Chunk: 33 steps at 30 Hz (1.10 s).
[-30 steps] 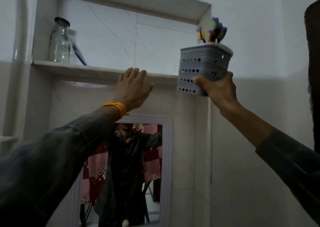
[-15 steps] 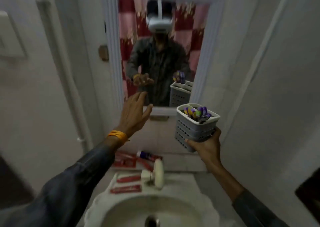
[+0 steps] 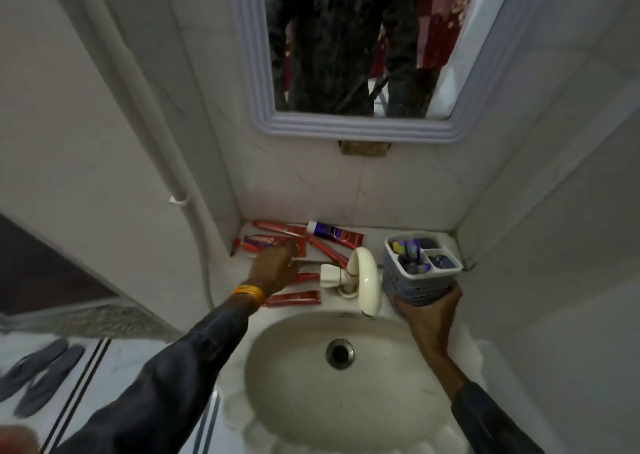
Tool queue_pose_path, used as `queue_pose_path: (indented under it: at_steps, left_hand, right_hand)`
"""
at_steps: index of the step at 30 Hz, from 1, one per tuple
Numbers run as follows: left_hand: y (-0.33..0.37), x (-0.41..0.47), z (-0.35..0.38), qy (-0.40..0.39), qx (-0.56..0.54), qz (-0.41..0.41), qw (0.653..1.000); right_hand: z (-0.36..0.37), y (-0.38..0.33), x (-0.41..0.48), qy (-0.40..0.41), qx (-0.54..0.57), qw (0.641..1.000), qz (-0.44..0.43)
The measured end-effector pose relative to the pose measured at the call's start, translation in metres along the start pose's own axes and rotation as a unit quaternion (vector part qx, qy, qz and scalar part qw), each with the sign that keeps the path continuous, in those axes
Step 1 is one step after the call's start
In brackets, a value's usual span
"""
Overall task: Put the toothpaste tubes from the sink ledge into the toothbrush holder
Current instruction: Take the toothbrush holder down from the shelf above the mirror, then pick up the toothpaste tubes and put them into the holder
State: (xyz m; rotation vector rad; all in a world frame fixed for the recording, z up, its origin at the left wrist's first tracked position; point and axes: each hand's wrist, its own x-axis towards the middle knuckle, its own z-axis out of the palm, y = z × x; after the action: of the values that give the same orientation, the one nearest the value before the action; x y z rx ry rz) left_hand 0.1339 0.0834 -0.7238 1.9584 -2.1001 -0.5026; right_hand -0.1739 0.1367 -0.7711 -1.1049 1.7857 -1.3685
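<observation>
Several red toothpaste tubes (image 3: pixel 263 242) lie scattered on the sink ledge, left of the tap. One red tube with a purple end and white cap (image 3: pixel 334 237) lies against the back wall. Another red tube (image 3: pixel 294 298) lies nearest the basin. My left hand (image 3: pixel 273 273) reaches down onto the pile, its fingertips on the tubes; whether it grips one is hidden. The grey perforated toothbrush holder (image 3: pixel 417 282), with purple and yellow brush heads in its compartments, rests at the ledge's right end. My right hand (image 3: pixel 431 315) holds it from below.
A cream tap (image 3: pixel 363 280) stands between the tubes and the holder. The basin (image 3: pixel 346 381) with its drain lies below. A framed mirror (image 3: pixel 349 127) hangs above. A pipe (image 3: pixel 187 190) runs down the left wall. Grey slippers (image 3: pixel 38 377) lie on the floor at left.
The view swung down from the high shelf to the sink. My right hand brought the holder down to the ledge. My left hand dropped from open in the air onto the tubes.
</observation>
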Motion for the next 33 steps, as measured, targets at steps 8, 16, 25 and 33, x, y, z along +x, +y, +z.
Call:
queue_pose_path:
  at_steps: [8,16,25,33]
  left_hand:
    - [-0.006,0.033,0.010,0.046,0.021,0.049,0.998]
    - [0.029,0.097,0.011,-0.041,0.022,0.106,0.993]
    - [0.052,0.136,0.033,-0.107,0.197,0.150,0.963]
    - [0.066,0.138,0.005,-0.004,0.120,0.133,0.984]
  right_hand:
    - [0.004,-0.003,-0.004,0.041,0.024,0.999,-0.022]
    - [0.002,0.010,0.003,0.037,-0.013,0.999,-0.010]
    - [0.009,0.015,-0.001,0.058,0.010,0.998,-0.001]
    - [0.005,0.022,0.001,0.043,0.014,0.999,-0.002]
